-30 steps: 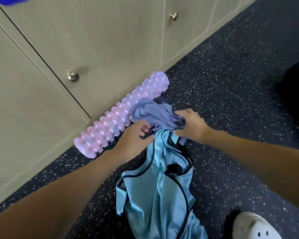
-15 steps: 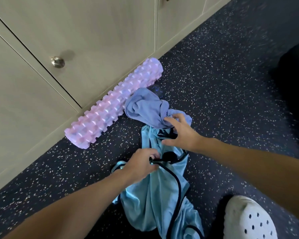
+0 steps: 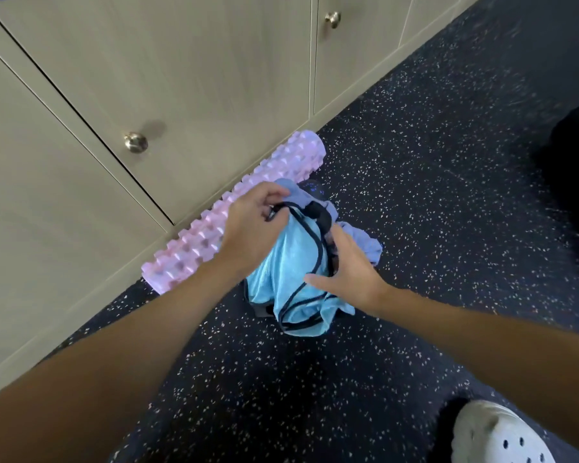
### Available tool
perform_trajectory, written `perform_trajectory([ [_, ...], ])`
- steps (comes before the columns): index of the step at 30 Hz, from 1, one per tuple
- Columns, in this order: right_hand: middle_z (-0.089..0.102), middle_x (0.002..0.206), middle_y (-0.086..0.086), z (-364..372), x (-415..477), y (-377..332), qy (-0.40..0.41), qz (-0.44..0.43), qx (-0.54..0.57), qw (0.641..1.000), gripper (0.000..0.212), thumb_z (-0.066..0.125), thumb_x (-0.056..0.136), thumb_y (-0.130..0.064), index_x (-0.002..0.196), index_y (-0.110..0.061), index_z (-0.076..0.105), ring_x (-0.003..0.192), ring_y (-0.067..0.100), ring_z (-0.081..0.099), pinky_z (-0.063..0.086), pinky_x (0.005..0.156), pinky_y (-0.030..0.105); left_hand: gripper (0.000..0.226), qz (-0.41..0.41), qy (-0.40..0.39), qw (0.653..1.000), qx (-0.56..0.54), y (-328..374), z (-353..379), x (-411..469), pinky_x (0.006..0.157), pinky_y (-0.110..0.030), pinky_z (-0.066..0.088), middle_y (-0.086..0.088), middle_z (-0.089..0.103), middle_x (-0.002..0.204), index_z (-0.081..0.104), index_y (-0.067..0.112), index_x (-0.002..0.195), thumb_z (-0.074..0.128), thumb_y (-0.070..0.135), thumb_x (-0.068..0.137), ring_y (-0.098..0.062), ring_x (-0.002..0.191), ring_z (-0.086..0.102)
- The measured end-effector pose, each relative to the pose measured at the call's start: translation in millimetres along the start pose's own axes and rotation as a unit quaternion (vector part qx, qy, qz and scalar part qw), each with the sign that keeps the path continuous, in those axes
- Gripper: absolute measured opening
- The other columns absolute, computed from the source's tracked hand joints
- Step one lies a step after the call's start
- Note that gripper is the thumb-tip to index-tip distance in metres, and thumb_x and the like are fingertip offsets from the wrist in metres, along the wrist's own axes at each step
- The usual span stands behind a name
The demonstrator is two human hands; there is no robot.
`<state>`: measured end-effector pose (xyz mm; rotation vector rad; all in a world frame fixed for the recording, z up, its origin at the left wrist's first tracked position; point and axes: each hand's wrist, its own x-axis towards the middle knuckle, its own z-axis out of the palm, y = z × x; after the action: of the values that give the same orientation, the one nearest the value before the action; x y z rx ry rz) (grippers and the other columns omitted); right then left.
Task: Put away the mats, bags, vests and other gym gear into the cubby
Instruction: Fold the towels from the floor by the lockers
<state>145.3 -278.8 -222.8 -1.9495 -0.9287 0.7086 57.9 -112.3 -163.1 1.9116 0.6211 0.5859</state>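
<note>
- Vest [image 3: 291,272], light blue and shiny with dark trim [image 3: 317,248], is seen bunched in a heap on the speckled floor [image 3: 415,162], just in front of the cabinet doors [image 3: 181,78].
- The upper edge of the vest is held by the left hand [image 3: 251,228]; its fingers [image 3: 276,197] are curled tightly round the dark trim and the fabric beside it.
- The right hand [image 3: 351,272] is laid on the right side of the heap, with the thumb spread wide. Its fingertips are hidden among the folds and the trim, so whether anything is pinched cannot be told.
- A duller blue cloth [image 3: 365,243] is tangled with the vest, showing behind the left hand and to the right of the right hand.
- A pink ridged foam roller [image 3: 194,245] lies along the base of the cabinet, touching the heap at its near side and partly covered by the left hand.
- Two round metal knobs are seen on the doors, one at the left [image 3: 136,142] and one further up at the right [image 3: 332,19].
- A small dark object with blue marks [image 3: 310,190] shows just behind the heap; what it is cannot be told.
- A white perforated shoe [image 3: 495,432] is seen at the lower right corner, well apart from the vest.
</note>
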Motion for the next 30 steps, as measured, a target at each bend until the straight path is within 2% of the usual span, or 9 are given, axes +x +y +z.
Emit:
perform_trajectory([
  [5, 0.066, 0.103, -0.005, 2.2, 11.0, -8.0, 0.049, 0.020, 0.051, 0.997, 0.066, 0.065, 0.090, -0.006, 0.143, -0.029, 0.035, 0.080, 0.006, 0.061, 0.048, 0.063, 0.011, 0.035, -0.046, -0.081, 0.987, 0.129, -19.5, -2.6, -12.8, 0.095, -0.027, 0.043, 0.005, 0.059, 0.105, 0.068, 0.021, 0.120, 0.062, 0.004, 0.089, -0.017, 0.101, 0.055],
  [8, 0.064, 0.091, -0.005, 3.3, 11.7, -11.8, 0.063, 0.020, 0.062, 0.996, 0.065, 0.060, 0.092, -0.002, 0.143, -0.033, 0.036, 0.066, 0.014, 0.056, 0.048, 0.053, 0.019, 0.024, -0.141, -0.141, 0.975, 0.098, -22.9, -7.7, -21.7, 0.101, -0.026, 0.028, 0.006, 0.046, 0.120, 0.064, 0.032, 0.118, 0.062, 0.028, 0.094, -0.009, 0.113, 0.043],
  [11, 0.067, 0.100, -0.008, 9.0, 16.7, -17.4, 0.074, -0.010, 0.095, 0.993, 0.062, 0.060, 0.090, 0.002, 0.135, -0.038, 0.043, 0.078, 0.011, 0.065, 0.056, 0.067, 0.027, 0.017, -0.181, -0.175, 0.968, -0.003, -21.2, -7.1, -29.6, 0.093, -0.036, 0.051, 0.008, 0.068, 0.104, 0.066, 0.034, 0.101, 0.063, 0.047, 0.091, -0.015, 0.094, 0.066],
  [16, 0.064, 0.089, -0.012, 11.0, 32.8, -47.5, 0.070, -0.060, 0.135, 0.987, 0.075, 0.055, 0.084, 0.014, 0.124, -0.048, 0.046, 0.073, 0.007, 0.057, 0.050, 0.066, 0.024, 0.006, -0.185, -0.031, 0.975, -0.122, -1.4, -4.6, -15.1, 0.079, -0.045, 0.060, -0.003, 0.077, 0.090, 0.071, 0.016, 0.095, 0.071, 0.014, 0.089, -0.023, 0.084, 0.074],
  [19, 0.069, 0.101, -0.002, 0.5, 45.6, -77.9, 0.055, -0.095, 0.151, 0.982, 0.068, 0.056, 0.083, 0.013, 0.136, -0.029, 0.050, 0.084, 0.011, 0.063, 0.055, 0.077, 0.034, 0.018, -0.159, 0.016, 0.976, -0.150, 17.9, -18.6, 6.0, 0.079, -0.045, 0.061, -0.008, 0.076, 0.093, 0.070, 0.013, 0.098, 0.073, 0.002, 0.084, -0.026, 0.087, 0.073],
  [22, 0.061, 0.123, -0.009, -19.9, 57.7, -113.3, 0.075, -0.129, 0.182, 0.972, 0.061, 0.068, 0.083, 0.001, 0.136, -0.023, 0.050, 0.113, 0.001, 0.058, 0.047, 0.099, 0.023, 0.021, -0.108, 0.074, 0.980, -0.152, 47.3, -45.0, 33.3, 0.084, -0.053, 0.059, -0.014, 0.074, 0.095, 0.071, 0.017, 0.094, 0.075, 0.000, 0.081, -0.030, 0.090, 0.072],
  [25, 0.035, 0.145, -0.014, -40.4, 69.6, -137.6, 0.081, -0.072, 0.235, 0.966, 0.087, 0.079, 0.081, -0.025, 0.147, -0.045, 0.026, 0.137, 0.008, 0.036, 0.035, 0.114, 0.036, 0.021, -0.050, 0.104, 0.976, -0.186, 92.2, -75.0, 63.6, 0.083, -0.041, 0.060, -0.006, 0.074, 0.094, 0.067, 0.014, 0.098, 0.074, 0.000, 0.083, -0.022, 0.086, 0.071],
  [28, 0.040, 0.152, -0.006, -48.8, 83.5, -163.6, -0.008, -0.040, 0.422, 0.905, 0.091, 0.082, 0.076, -0.035, 0.146, -0.051, 0.025, 0.133, 0.019, 0.048, 0.042, 0.108, 0.050, 0.025, 0.022, 0.112, 0.977, -0.181, 144.1, -102.7, 86.7, 0.071, -0.027, 0.059, -0.005, 0.071, 0.093, 0.062, 0.010, 0.104, 0.070, -0.005, 0.086, -0.012, 0.075, 0.068],
  [30, 0.052, 0.145, 0.004, -53.4, 92.6, -186.7, -0.066, -0.078, 0.521, 0.847, 0.076, 0.075, 0.082, -0.038, 0.144, -0.045, 0.032, 0.128, 0.028, 0.055, 0.044, 0.105, 0.056, 0.029, 0.047, 0.114, 0.979, -0.162, 169.0, -115.9, 97.7, 0.065, -0.024, 0.058, -0.002, 0.072, 0.091, 0.061, 0.015, 0.105, 0.070, -0.004, 0.085, -0.008, 0.070, 0.068],
])
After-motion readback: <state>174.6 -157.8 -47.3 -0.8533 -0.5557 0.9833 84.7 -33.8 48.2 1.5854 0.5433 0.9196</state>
